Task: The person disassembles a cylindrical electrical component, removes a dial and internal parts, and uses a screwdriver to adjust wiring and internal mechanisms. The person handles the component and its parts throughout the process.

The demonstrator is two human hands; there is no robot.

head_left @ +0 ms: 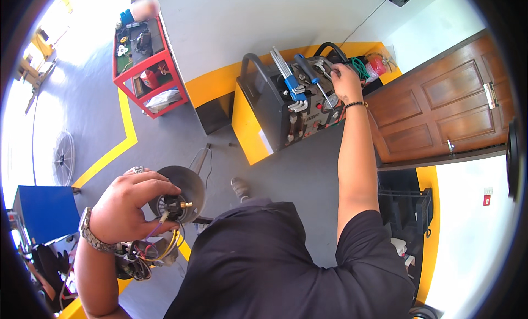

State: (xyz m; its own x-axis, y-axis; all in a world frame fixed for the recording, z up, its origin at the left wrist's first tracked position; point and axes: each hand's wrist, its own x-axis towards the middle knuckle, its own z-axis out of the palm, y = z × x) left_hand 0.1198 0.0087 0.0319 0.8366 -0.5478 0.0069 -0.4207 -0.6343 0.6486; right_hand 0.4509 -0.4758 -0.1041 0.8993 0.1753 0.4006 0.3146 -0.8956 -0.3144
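At the lower left, my left hand (132,201) is closed round a black round part (174,207) with a brass nozzle and coloured wires (165,248). Just beyond the part is a dark, rounded housing (187,182); whether they touch I cannot tell. My right arm stretches to the top of a black and yellow machine (253,124). There my right hand (346,82) has its fingers curled down among small tools, and what is in them is hidden. Beside it lie a blue-handled screwdriver (308,70) and a hex key set (290,82) in a blue holder.
A red cart (169,80) with parts stands at the far left. Green cord (360,68) lies behind my right hand. A brown door (440,99) is on the right. A blue box-shaped unit (48,213) stands at the left, and a shoe (240,188) shows on the grey floor.
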